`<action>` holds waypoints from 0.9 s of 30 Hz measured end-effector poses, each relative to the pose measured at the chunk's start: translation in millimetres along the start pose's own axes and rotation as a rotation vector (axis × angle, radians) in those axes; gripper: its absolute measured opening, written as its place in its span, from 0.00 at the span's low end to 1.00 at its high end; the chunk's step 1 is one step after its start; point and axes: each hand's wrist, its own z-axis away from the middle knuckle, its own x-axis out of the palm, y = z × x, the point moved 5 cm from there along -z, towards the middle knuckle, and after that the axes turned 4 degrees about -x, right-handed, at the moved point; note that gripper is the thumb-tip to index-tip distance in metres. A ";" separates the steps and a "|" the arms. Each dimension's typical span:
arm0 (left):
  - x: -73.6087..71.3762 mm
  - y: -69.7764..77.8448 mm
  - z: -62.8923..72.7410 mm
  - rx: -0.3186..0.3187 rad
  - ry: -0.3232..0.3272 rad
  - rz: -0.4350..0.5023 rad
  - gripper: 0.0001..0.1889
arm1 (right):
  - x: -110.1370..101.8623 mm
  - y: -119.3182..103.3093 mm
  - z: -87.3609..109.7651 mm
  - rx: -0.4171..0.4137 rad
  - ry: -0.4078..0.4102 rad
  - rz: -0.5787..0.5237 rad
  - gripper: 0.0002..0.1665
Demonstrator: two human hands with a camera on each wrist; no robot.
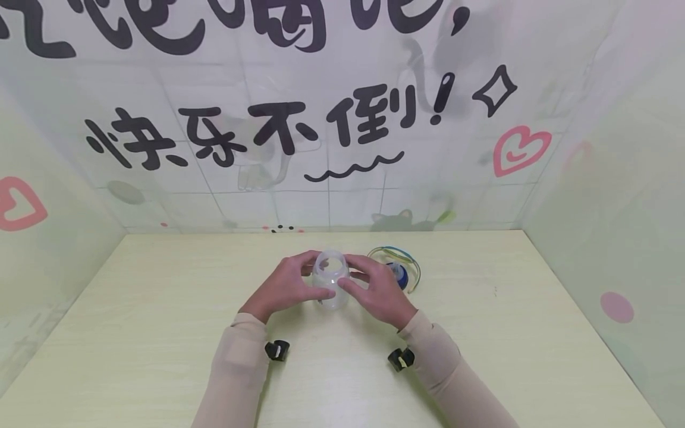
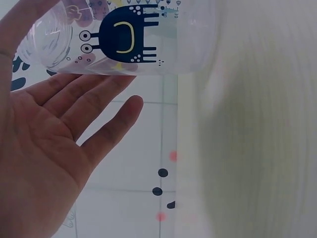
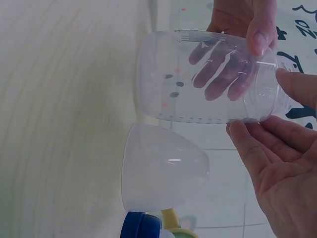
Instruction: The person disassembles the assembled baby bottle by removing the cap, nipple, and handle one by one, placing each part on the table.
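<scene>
A clear baby bottle without a lid (image 1: 333, 302) stands upright on the table between the two hands, its open mouth facing up. In the left wrist view its side carries a dark blue cartoon creature (image 2: 121, 34) and a measuring scale. My left hand (image 1: 286, 285) holds the bottle from the left, thumb on the near side and fingers round the back. From the right, my right hand (image 1: 380, 291) grips it near the neck between thumb and fingers. Beside the bottle in the right wrist view stands a translucent dome-shaped cover (image 3: 166, 168).
Past the right hand lies a blue collar (image 1: 398, 276) with a thin yellow, green and blue curved handle (image 1: 414, 261). The pale wooden table (image 1: 160, 309) ends at a printed back wall (image 1: 299, 208), with side walls left and right. Each sleeve carries a black wrist mount (image 1: 277, 351).
</scene>
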 end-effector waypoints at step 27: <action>-19.1 -8.3 1.1 -0.019 0.139 -0.098 0.33 | -12.3 4.3 6.5 0.092 0.036 0.439 0.37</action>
